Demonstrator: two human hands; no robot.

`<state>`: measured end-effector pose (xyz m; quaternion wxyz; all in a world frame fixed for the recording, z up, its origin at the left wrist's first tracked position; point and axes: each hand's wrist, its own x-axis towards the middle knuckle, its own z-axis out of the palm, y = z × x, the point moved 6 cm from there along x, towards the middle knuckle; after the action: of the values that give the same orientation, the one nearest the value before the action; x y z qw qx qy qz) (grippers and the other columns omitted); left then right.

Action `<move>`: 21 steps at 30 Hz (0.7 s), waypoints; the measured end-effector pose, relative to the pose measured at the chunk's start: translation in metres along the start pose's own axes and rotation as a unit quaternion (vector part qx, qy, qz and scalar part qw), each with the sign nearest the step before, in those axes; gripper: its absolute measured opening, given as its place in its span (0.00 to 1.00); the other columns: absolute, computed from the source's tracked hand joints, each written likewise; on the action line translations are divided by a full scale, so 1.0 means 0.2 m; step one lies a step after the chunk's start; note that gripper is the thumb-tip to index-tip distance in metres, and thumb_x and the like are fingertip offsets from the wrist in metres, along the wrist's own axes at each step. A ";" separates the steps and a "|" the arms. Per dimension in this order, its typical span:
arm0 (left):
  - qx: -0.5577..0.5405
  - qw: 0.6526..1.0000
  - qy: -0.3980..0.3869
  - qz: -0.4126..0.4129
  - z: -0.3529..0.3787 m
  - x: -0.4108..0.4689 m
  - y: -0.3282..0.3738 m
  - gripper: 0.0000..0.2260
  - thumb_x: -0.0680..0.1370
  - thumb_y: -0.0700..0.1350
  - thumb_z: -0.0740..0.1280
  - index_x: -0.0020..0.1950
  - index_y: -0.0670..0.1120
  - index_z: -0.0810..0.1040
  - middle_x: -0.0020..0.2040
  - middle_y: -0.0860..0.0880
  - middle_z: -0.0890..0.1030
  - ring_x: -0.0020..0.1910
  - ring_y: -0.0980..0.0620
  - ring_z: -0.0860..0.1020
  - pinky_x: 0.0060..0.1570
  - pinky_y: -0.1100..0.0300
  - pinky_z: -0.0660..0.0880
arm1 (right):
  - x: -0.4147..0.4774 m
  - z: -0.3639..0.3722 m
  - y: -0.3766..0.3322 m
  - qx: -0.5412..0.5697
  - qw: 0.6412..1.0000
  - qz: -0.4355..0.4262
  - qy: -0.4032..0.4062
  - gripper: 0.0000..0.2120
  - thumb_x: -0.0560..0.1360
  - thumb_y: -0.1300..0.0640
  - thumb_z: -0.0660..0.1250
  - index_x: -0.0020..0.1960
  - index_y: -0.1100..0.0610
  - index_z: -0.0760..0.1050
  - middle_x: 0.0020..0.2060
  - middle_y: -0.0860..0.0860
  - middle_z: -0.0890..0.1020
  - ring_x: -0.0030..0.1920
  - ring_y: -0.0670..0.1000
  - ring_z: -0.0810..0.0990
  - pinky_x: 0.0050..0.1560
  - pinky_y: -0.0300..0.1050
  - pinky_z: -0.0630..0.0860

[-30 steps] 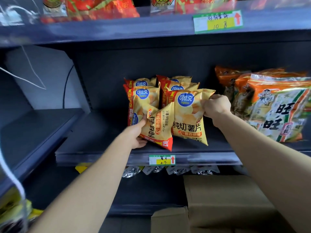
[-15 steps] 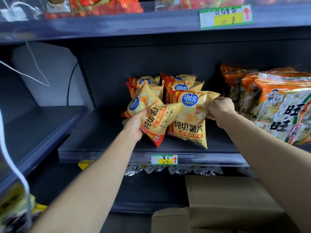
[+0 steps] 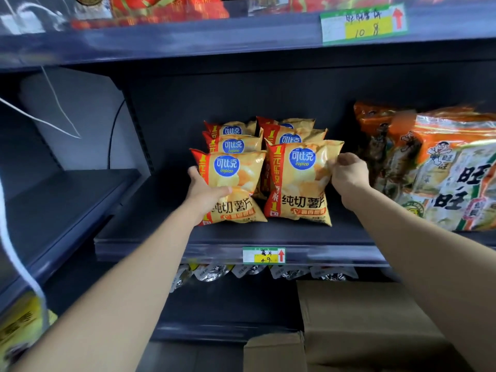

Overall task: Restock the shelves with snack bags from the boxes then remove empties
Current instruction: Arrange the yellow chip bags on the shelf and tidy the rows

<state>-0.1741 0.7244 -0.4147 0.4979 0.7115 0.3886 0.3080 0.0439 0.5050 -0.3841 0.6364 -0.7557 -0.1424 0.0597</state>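
Gripped the front-left Copico chip bag with the left hand, thumb laid across the yellow front and fingers wrapped behind its left edge. Pinched the upper right edge of the front-right Copico chip bag with the right hand, fingers curled tight onto the foil. Found both bags upright on the middle shelf, close side by side and set back from its front lip. Counted two rear chip bags of the same kind behind each front one (only their tops visible), making two rows of three. Noted a green-and-yellow price tag with a red arrow on the shelf lip, just below the rows. Saw large orange rice cracker bags on the same shelf to the right, near the right hand but apart from the chips. Spotted silver foil pouches peeking out beneath the shelf lip. Made out a brown cardboard box at lower right, one flap jutting toward the camera; could not tell what lay inside. Glimpsed red snack bags on the upper shelf, with an upper price tag clipped to its lip. Noticed a dark side shelf to the left, and a white cord crossing in front of it.
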 end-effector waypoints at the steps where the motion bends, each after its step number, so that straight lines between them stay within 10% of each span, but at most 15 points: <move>1: 0.009 1.000 -0.017 -0.012 0.02 0.00 -0.03 0.38 0.70 0.43 0.75 0.70 0.48 0.53 0.64 0.50 0.72 0.60 0.51 0.71 0.62 0.53 0.71 | -0.02 0.02 0.03 -0.002 1.000 0.001 -0.028 0.12 0.78 0.53 0.64 0.57 0.59 0.71 0.47 0.49 0.80 0.41 0.47 0.77 0.40 0.38 0.74; 6: 0.025 0.998 -0.044 -0.021 0.06 0.00 -0.07 0.38 0.67 0.44 0.78 0.67 0.48 0.55 0.64 0.49 0.72 0.62 0.50 0.71 0.61 0.52 0.71 | -0.11 0.12 0.23 -0.125 0.982 0.025 -0.141 0.40 0.66 0.43 0.75 0.71 0.54 0.60 0.62 0.53 0.74 0.61 0.56 0.74 0.61 0.53 0.74; 14: -0.039 0.996 0.041 0.069 0.03 -0.04 -0.06 0.39 0.69 0.39 0.76 0.72 0.50 0.55 0.59 0.52 0.72 0.55 0.53 0.73 0.55 0.56 0.72 | -0.05 0.15 0.22 -0.108 0.976 0.003 -0.187 0.23 0.76 0.59 0.68 0.69 0.54 0.65 0.61 0.52 0.77 0.57 0.52 0.75 0.56 0.48 0.73; 21: 0.047 0.995 -0.092 -0.005 0.12 -0.03 -0.21 0.54 0.64 0.43 0.80 0.76 0.53 0.43 0.73 0.49 0.62 0.71 0.48 0.64 0.69 0.51 0.64 | -0.08 0.15 0.28 -0.067 0.976 0.008 -0.207 0.36 0.71 0.58 0.74 0.72 0.52 0.58 0.60 0.50 0.75 0.60 0.51 0.75 0.57 0.45 0.74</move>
<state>-0.1680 0.7177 -0.4621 0.4992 0.7572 0.3590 0.2204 0.0278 0.5212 -0.4464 0.5409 -0.7687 -0.2689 0.2103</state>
